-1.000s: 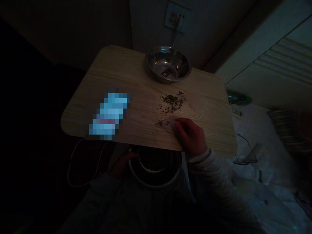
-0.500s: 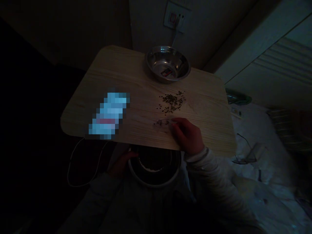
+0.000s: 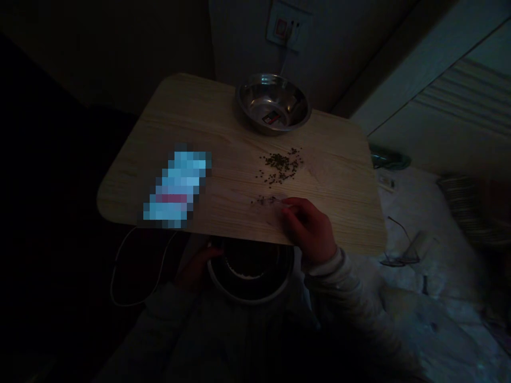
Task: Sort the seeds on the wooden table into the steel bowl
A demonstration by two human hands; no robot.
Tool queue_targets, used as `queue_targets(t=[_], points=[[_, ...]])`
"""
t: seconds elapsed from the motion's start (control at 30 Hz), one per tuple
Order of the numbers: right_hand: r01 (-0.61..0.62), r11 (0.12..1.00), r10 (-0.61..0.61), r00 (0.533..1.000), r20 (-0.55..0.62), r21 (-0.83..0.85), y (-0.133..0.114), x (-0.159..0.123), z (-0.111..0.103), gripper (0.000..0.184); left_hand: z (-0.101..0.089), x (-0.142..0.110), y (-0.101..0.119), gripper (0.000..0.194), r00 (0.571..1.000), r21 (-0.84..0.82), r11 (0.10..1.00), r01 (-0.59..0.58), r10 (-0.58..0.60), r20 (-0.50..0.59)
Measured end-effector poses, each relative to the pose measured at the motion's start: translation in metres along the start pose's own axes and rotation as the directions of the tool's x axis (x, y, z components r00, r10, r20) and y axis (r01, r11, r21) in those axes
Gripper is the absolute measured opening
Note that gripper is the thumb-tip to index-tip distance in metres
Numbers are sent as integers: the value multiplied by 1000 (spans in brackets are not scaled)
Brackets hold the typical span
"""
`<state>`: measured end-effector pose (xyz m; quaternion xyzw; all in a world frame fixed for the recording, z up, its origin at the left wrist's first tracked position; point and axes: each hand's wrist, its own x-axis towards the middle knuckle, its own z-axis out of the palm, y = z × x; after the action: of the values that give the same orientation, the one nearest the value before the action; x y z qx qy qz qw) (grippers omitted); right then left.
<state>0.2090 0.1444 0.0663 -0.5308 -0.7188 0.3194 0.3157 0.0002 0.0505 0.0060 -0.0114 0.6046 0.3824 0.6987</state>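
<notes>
My right hand (image 3: 309,226) rests over the near part of the wooden tabletop (image 3: 223,127). Its thumb and forefinger pinch a thin see-through piece (image 3: 279,208), perhaps plastic, whose exact kind I cannot make out. Several small dark grains (image 3: 265,200) lie at or under that piece. Just beyond is a loose scatter of small green beans or seeds (image 3: 279,166). Below the table's front edge, my left hand (image 3: 199,266) grips the left rim of a round dark bowl (image 3: 251,290) with a pale rim, thumb over the edge. Its other fingers are hidden.
A shiny metal basin (image 3: 273,103) with a label inside stands at the table's back. A glowing, blurred-out phone (image 3: 175,186) lies to the left, with a white cable (image 3: 114,282) below. Glasses (image 3: 399,260) lie on the bedding at right. A wall socket (image 3: 289,26) is behind.
My right hand tilts the see-through piece flatter, and the dark grains by it shift slightly. My left hand keeps hold of the bowl. The whole view drifts a little.
</notes>
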Motion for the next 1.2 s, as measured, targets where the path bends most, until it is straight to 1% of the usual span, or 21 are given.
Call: queue_targets(t=[0.1, 0.2, 0.3, 0.4, 0.53, 0.63, 0.73, 0.9, 1.03, 1.2], points=[[-32, 999, 32, 999, -4, 37, -7, -5, 3, 23, 0, 1, -1, 19, 1000, 4, 1000, 15, -15, 6], [-37, 998, 35, 998, 50, 47, -15, -10, 10, 22, -1, 3, -3, 16, 1000, 12, 1000, 4, -4, 2], [-21, 1000, 21, 997, 75, 3, -18, -13, 17, 19, -2, 4, -3, 11, 1000, 26, 1000, -6, 6, -6], [-25, 998, 28, 998, 56, -59, -16, -14, 18, 18, -3, 4, -3, 9, 1000, 29, 1000, 13, -13, -12], [-50, 993, 51, 999, 4, -106, -11, -17, 13, 17, -2, 4, -2, 10, 1000, 17, 999, 30, -30, 3], [-80, 990, 76, 997, -30, -118, -7, -21, 6, 16, -2, 6, -3, 12, 999, 31, 999, 44, -44, -10], [-121, 984, 113, 991, -68, -127, -2, -25, -1, 19, -2, 6, -3, 15, 1000, 24, 1000, 16, -16, -24], [-199, 970, 182, 975, -128, -140, 7, -25, -12, 24, 1, 1, -1, 21, 1000, 15, 1000, 12, -12, 4], [-233, 963, 210, 963, -167, -134, 10, -20, -17, 26, 2, -2, 1, 19, 998, 33, 998, 55, -55, 11], [-235, 964, 210, 960, -188, -127, 10, -13, -17, 24, 3, -2, 2, 14, 1000, 28, 999, 29, -29, 1]])
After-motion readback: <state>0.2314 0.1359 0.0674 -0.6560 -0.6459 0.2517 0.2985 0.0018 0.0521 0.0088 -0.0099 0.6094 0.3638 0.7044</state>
